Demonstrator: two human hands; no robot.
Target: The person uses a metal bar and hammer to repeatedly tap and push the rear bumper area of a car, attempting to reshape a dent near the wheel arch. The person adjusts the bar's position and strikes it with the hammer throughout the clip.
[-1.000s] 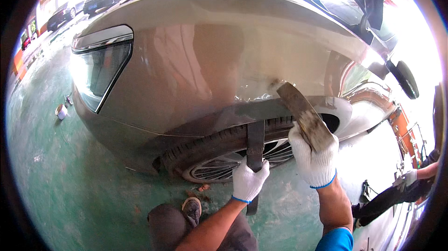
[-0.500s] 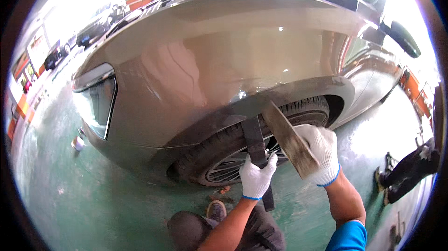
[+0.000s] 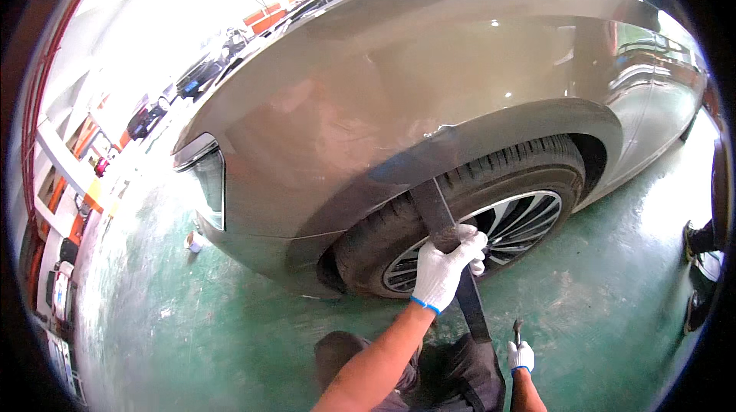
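Note:
A gloved fist, my left hand (image 3: 445, 266), grips a long dark flat bar (image 3: 469, 301). The bar's upper end reaches the gap between the tyre (image 3: 506, 174) and the fender's wheel arch; its tip is hidden there. Its lower end hangs over my knee. The brown fender (image 3: 383, 98) has a creased, uneven spot just above the arch. Low on the right, beside my knee, my right hand (image 3: 521, 355), also gloved, is closed round a narrow hand tool (image 3: 517, 328) whose short upper part sticks up. Its full shape does not show.
The car's headlight (image 3: 211, 182) is at the left, with a small can (image 3: 193, 242) on the green floor (image 3: 230, 335) near it. Another person's feet (image 3: 698, 282) are at the right edge. Parked cars (image 3: 153, 109) stand far left.
My right hand has dropped from beside the wheel arch to low by my knee. The left hand and dark bar have shifted rightward in the picture as the view turned.

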